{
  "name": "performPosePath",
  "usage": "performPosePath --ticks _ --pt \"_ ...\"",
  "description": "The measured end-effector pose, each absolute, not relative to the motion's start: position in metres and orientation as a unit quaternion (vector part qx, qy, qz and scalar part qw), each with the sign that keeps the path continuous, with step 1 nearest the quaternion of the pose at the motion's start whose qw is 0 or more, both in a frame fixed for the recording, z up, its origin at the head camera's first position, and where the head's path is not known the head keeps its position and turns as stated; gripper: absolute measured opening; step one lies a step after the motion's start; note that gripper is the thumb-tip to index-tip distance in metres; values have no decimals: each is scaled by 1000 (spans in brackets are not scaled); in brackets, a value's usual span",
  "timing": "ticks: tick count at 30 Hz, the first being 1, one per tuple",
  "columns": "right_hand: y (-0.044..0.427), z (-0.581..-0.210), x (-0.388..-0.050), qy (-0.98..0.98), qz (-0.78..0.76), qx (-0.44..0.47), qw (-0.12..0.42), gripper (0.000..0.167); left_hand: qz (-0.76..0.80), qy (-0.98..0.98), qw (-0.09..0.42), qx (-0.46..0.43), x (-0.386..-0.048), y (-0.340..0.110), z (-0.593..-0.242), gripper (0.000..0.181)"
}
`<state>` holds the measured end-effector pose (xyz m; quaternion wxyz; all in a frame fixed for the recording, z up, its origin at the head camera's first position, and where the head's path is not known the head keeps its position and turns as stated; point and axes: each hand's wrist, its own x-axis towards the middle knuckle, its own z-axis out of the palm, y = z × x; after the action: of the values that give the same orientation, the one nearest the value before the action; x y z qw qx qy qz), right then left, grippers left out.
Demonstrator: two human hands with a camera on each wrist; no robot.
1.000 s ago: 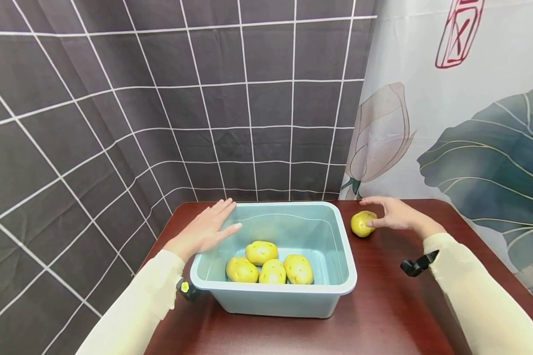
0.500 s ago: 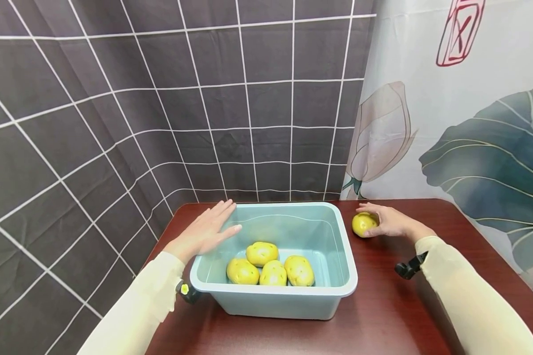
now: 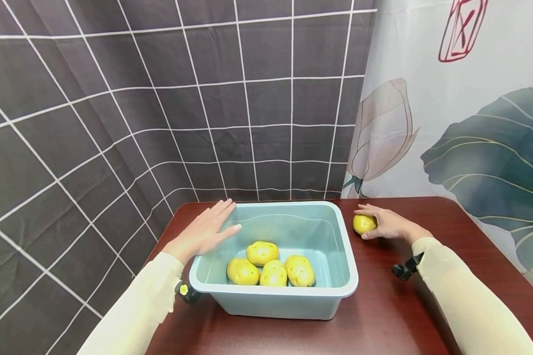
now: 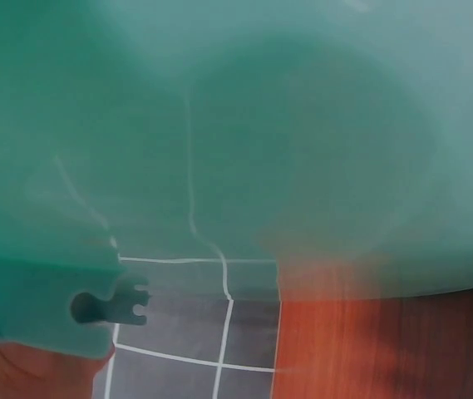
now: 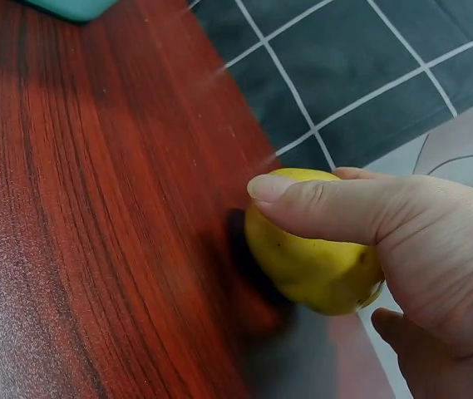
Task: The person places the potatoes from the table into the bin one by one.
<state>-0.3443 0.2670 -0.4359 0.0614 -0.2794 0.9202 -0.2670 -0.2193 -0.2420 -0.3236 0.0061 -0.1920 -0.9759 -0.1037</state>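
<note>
A yellow potato (image 3: 362, 224) is at the back of the table, right of the light blue plastic bin (image 3: 275, 303). My right hand (image 3: 391, 224) grips it, thumb on the near side and fingers behind. In the right wrist view, the thumb lies across the potato (image 5: 315, 270), with a dark shadow on the wood beside it; whether it touches the table I cannot tell. My left hand (image 3: 204, 231) rests on the bin's left rim with fingers straight. Several potatoes (image 3: 262, 253) sit together on the bin's floor. In the left wrist view, the bin's wall (image 4: 244, 166) fills most of the picture, blurred.
The reddish-brown wooden table (image 3: 382, 305) carries the bin. A dark curtain with white grid lines (image 3: 266, 108) hangs behind and to the left. A pale curtain with a flower and leaf print (image 3: 426, 162) hangs at the right.
My right hand has moved slightly left onto the potato, and its fingers and thumb have closed around it. My left hand and the bin stay where they were.
</note>
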Motion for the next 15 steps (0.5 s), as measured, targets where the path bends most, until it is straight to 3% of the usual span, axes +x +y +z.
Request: performPosePath --ticks 15 --pt "273 -438 -336 929 -252 -266 56 84 -106 -976 2 -188 -220 -243 -324 80"
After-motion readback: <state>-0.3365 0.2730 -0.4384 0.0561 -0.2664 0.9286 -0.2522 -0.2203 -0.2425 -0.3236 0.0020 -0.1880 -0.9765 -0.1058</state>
